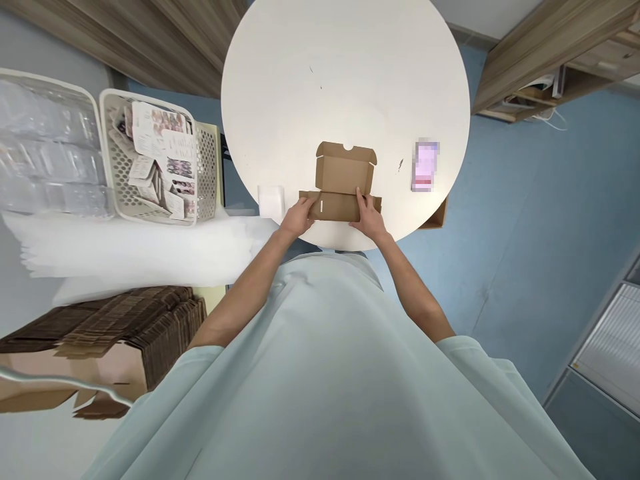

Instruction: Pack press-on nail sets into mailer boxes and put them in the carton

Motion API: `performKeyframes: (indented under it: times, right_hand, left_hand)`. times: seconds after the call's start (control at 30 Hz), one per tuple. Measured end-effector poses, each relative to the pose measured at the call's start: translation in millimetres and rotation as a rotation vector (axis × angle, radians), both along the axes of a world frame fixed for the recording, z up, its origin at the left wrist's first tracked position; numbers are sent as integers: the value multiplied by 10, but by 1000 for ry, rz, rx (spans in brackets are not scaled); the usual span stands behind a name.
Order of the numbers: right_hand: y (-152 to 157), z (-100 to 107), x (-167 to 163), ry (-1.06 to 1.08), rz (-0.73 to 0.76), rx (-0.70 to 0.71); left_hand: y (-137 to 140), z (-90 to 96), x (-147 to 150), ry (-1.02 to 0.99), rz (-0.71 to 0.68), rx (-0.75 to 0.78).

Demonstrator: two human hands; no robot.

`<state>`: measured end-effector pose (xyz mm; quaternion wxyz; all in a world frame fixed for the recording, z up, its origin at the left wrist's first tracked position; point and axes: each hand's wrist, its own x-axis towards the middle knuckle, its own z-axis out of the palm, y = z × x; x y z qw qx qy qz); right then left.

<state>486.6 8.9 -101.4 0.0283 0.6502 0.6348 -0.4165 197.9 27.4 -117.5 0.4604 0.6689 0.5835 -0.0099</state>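
Note:
A brown cardboard box (345,175) lies unfolded near the front of the round white table (345,80), its lid panel with side flaps pointing away from me. At the near left corner, my left hand (299,217) grips a side flap of the box between thumb and fingers. My right hand (369,217) holds the near right part, with one finger stretched over the front panel and the thumb at the near edge. Just left of my left hand sits a small stack of white sheets (271,201).
Right on the table lies a pixelated pinkish item (425,165). To the left stand a white basket of printed cards (157,160), a basket of clear plastic packs (50,147), white foam sheets (145,250) and a carton of flat cardboard (165,327). A wooden shelf (545,60) stands at right.

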Motion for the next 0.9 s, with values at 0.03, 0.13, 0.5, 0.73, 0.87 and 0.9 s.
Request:
performKeyframes:
  times: [0.03,0.13,0.5,0.73,0.87,0.9]
  right_hand:
    - [2,4,-2,-2,5,0]
    - [5,14,0,-7,14,-3]
    - [-4,-12,-15,-11,14,-13]
    - [-8,-93,-19,26,6,8]
    - [-4,-111,-32,38,-2,9]
    - [-3,-111,-34,43,-1,9]
  left_hand:
    - [15,20,43,48,-10,11]
    - [32,107,209,138,-13,16]
    - [-41,289,121,362,362,-37]
    - [-39,434,244,209,320,-59]
    - [-48,436,413,99,353,-88]
    - [-42,414,445,107,371,-84]
